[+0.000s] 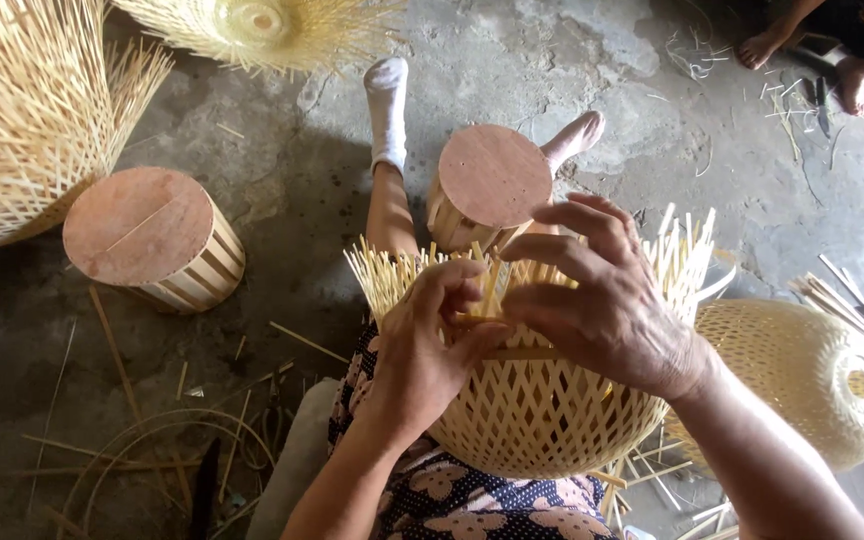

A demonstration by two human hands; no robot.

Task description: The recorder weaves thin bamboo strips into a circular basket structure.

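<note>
Pinching with both hands: left hand has thumb and fingers closed on a thin pale bamboo strip at the rim of the round, pale-yellow, diagonally woven bamboo basket, which rests on the lap against the dark floral-print skirt; right hand curls over the same spot from the other side, fingers bent onto the upright loose strip ends, though exactly which strip it holds I cannot tell. Risks, as a judgement: strips are thin and stiff, so bending one too sharply at the pinch could snap or split it; if either pinch slips, the strip could spring out and loosen the weave just below the fingers; sharp ends just beyond the grip could prick fingertips; basket is only propped on the lap, so it could roll away from the hands. Beyond the grip stands a round wooden-topped slatted bamboo drum; a second one sits well off to the left on the grey concrete floor.
</note>
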